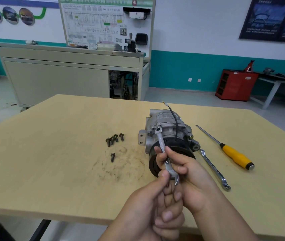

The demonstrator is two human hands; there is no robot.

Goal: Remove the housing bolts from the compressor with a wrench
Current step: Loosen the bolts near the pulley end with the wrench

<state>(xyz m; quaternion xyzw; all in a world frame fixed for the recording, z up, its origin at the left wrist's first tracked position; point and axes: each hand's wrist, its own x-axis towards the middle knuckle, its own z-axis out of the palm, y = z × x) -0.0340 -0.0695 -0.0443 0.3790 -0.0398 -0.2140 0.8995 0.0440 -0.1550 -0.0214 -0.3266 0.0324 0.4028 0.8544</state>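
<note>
A grey metal compressor (pixel 167 129) with a black pulley (pixel 178 150) lies on the wooden table (pixel 60 162). A small silver wrench (pixel 163 148) is held in front of it; its far end overlaps the compressor's upper housing, its near open end points at me. My left hand (pixel 155 197) pinches the wrench near its lower end. My right hand (pixel 187 174) grips the shaft from the right, fingers curled round it. Several dark bolts (pixel 114 139) lie in a cluster left of the compressor. One more bolt (pixel 112 157) lies apart, nearer me.
A second, longer wrench (pixel 214 169) and a yellow-handled screwdriver (pixel 235 155) lie right of the compressor. Dark oily smears (pixel 121 164) mark the table. Beyond stand a grey cabinet with a display board (pixel 72 73) and a red tool cabinet (pixel 233 84).
</note>
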